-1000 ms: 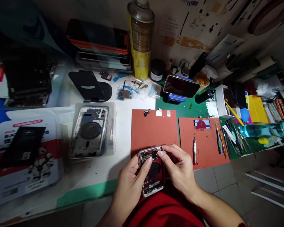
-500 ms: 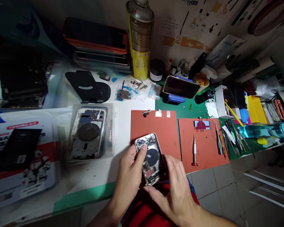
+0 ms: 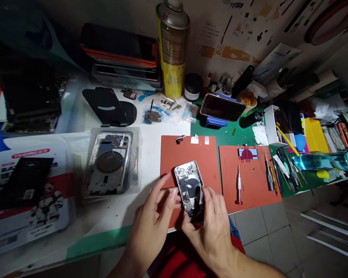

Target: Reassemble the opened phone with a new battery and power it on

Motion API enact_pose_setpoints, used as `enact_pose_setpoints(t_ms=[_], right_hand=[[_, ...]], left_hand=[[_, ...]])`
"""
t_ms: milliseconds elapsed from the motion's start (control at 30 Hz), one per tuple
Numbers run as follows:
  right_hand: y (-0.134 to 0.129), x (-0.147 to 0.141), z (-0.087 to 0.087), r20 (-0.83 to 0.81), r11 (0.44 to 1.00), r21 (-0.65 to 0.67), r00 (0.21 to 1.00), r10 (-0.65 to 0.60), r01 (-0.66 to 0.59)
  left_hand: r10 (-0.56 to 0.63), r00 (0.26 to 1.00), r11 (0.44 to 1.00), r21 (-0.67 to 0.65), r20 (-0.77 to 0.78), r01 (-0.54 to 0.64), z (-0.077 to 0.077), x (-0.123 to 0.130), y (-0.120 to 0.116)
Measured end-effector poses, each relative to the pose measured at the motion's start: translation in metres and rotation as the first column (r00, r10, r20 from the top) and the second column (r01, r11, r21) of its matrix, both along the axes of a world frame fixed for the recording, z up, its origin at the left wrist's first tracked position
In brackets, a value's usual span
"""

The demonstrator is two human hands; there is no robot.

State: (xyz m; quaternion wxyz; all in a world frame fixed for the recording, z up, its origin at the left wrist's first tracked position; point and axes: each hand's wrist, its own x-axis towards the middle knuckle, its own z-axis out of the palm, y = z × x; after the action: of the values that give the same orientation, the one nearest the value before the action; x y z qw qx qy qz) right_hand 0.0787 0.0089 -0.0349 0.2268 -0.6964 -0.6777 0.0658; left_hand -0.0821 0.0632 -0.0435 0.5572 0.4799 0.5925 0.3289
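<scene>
An opened phone housing (image 3: 193,187), its inner parts and a round dark coil showing, is tilted above the front of the left red-brown mat (image 3: 168,154). My right hand (image 3: 213,224) grips it by the right edge and lower end. Just left of the housing is my left hand (image 3: 156,212), its fingers apart and curved, holding nothing. Small metal plates (image 3: 195,139) and a small dark part (image 3: 179,139) lie along that mat's back edge. A screwdriver with a red end (image 3: 238,185) rests on the right mat (image 3: 259,193).
Another phone housing (image 3: 108,162) lies in a clear tray at left, beside a battery package (image 3: 5,227). Behind stand a spray can (image 3: 172,50) and a phone on a blue stand (image 3: 222,107). Tools (image 3: 287,166) and a blue bottle (image 3: 321,160) are at right.
My left hand has let go of the phone housing and moved slightly left, its fingers opening. My right hand has closed on the housing, which has shifted a little right and up.
</scene>
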Motion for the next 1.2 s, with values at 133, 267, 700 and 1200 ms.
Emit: enact_pose_setpoints(t_ms=[133, 267, 700, 1200], right_hand=[[-0.001, -0.003, -0.002, 0.080, 1.000, 0.000, 0.997, 0.005, -0.005], [-0.004, -0.007, -0.002, 0.138, 1.000, 0.004, 0.990, 0.013, -0.014], [0.020, 0.024, 0.015, -0.015, 0.988, 0.009, 0.988, 0.151, -0.151], [0.196, 0.078, 0.030, 0.037, 0.905, -0.235, 0.927, 0.372, -0.354]], left_hand=[[0.060, 0.905, 0.815, 0.544, -0.421, 0.200, -0.005, -0.013, -0.006], [-0.008, 0.831, 0.628, 0.644, -0.556, 0.437, 0.000, -0.008, 0.003], [-0.078, 0.794, 0.555, 0.635, -0.603, 0.537, -0.003, -0.008, 0.006], [-0.036, 0.903, 0.697, 0.636, -0.429, 0.330, -0.011, -0.010, 0.004]])
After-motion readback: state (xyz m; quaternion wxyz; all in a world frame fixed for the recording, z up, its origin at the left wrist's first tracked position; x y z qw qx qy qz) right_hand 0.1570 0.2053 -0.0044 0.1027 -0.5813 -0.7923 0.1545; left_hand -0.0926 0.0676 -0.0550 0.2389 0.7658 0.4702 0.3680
